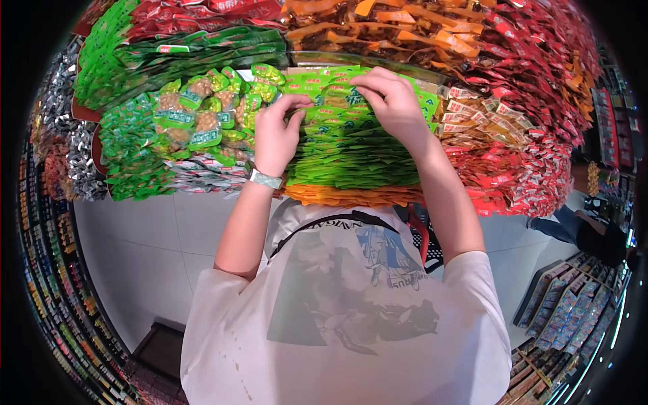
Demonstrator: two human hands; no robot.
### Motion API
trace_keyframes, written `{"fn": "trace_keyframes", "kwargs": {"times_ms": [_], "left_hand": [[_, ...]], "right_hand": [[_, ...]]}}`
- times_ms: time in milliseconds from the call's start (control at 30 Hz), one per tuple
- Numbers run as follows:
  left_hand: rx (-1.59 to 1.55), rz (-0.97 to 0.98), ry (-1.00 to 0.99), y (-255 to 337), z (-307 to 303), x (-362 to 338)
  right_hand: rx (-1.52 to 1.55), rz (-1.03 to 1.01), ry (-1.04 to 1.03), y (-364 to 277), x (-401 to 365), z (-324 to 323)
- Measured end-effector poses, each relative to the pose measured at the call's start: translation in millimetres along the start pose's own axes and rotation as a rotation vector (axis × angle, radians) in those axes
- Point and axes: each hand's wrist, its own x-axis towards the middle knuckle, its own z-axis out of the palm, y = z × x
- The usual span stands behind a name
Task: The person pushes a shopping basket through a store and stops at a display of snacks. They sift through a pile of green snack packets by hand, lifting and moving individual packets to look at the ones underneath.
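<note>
My left hand, with a pale band at its wrist, is curled with thumb and fingers drawn together at the left edge of a green snack packet. Across from it, my right hand pinches at the right side of that packet. The packet lies between both hands, with red and white print; the fingers partly cover its edges. Below and in front of them are tightly lined rows of similar green packets. Orange packets form the layer nearest my body.
Left of my hands lie clear-and-green packs of brown nuggets and small green packets. Red packets fill the right side. Orange-brown packets are heaped behind. A person is at the far right, near a display rack.
</note>
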Motion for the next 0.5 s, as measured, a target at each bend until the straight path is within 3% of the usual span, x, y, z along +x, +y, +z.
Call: {"fn": "trace_keyframes", "kwargs": {"times_ms": [267, 367, 467, 500], "left_hand": [[0.004, 0.050, 0.036, 8, 3, 5], [0.236, 0.134, 0.038, 19, -3, 1], [0.354, 0.252, 0.179, 23, 0, -5], [0.338, 0.215, 0.163, 23, 2, -7]], "right_hand": [[-0.214, -0.144, -0.106, 11, 0, 7], [-0.277, -0.167, -0.150, 11, 1, 4], [-0.336, -0.164, -0.161, 12, -1, 4], [-0.362, -0.150, -0.165, 8, -2, 3]]}}
